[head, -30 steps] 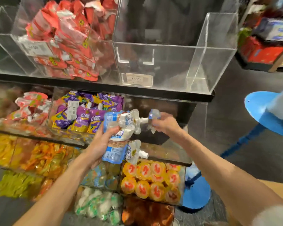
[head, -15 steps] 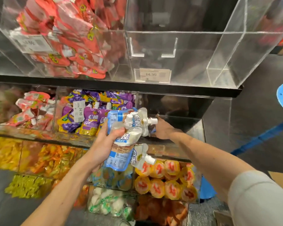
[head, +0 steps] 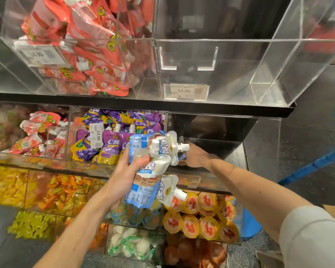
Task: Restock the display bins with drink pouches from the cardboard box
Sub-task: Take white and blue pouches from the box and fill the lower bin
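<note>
While left hand (head: 127, 172) grips glossy spouted pouches (head: 153, 167), acrylic bin (head: 263, 149) clear-walled.

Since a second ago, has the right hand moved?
Yes. The right hand has gone down and deeper into the dark bin beside the purple pouches.

Blue-and-white drink pouches (head: 149, 171) at a clear display bin (head: 230, 130)
Several capped pouches are bunched together, spouts turned right, just before the bin.

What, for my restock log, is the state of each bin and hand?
Left hand: grips several white-blue pouches.
Right hand: inside middle right bin, fingers hidden.
Middle right bin: mostly bare.
Top right bin: empty.
Red pouch bin: well filled.
Purple pouch bin: well filled.
</note>
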Demonstrator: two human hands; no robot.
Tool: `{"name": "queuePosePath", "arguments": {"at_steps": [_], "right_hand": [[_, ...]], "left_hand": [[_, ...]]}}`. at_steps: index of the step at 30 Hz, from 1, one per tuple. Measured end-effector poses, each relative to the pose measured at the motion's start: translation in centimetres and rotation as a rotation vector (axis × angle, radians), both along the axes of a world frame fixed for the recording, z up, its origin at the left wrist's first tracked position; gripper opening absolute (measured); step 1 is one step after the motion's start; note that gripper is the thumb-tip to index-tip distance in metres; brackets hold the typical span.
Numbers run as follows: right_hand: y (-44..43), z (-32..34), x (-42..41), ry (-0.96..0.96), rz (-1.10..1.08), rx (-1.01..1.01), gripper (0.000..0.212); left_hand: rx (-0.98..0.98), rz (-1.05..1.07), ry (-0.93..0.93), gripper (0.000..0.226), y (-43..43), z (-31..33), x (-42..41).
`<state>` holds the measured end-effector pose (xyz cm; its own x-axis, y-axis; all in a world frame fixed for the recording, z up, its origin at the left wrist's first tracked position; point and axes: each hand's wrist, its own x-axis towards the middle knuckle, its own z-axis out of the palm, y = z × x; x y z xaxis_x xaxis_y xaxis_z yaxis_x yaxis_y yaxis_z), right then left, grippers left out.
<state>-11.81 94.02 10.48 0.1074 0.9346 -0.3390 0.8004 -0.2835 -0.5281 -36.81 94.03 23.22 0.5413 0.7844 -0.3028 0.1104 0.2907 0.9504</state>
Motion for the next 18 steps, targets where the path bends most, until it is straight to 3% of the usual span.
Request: {"name": "queuePosePath", "arguments": {"at_steps": [2,3,6,8,10,18], "right_hand": [[-0.5,1.4,0.3,0.09,-0.035,-0.01,0.027],[-0.7,2.5,0.4,0.242,-0.103,0.023,0.015],[-1.8,7.0,0.1,0.591,-0.369,0.128,0.013],[-2.9,9.9,-0.2,1.001,-0.37,-0.062,0.047],[-4.1,11.4,0.0,1.248,-0.321,-0.19,0.07],[-7.7,11.6,4.2,1.352,-0.71,0.008,0.032]], "left_hand": [[0.012,-0.018,0.003,0.045,0.0,0.2,0.0],[0.017,-0.03,0.005,0.046,0.0,0.4,0.1],[-0.006,-0.058,-0.007,0.044,-0.2,0.6,0.7],[-0.03,-0.079,-0.014,0.029,-0.5,0.8,1.8],[-0.037,-0.117,-0.002,0.022,-0.7,0.9,3.2],[-0.078,-0.24,0.065,0.027,-1.8,0.6,9.6]]}}
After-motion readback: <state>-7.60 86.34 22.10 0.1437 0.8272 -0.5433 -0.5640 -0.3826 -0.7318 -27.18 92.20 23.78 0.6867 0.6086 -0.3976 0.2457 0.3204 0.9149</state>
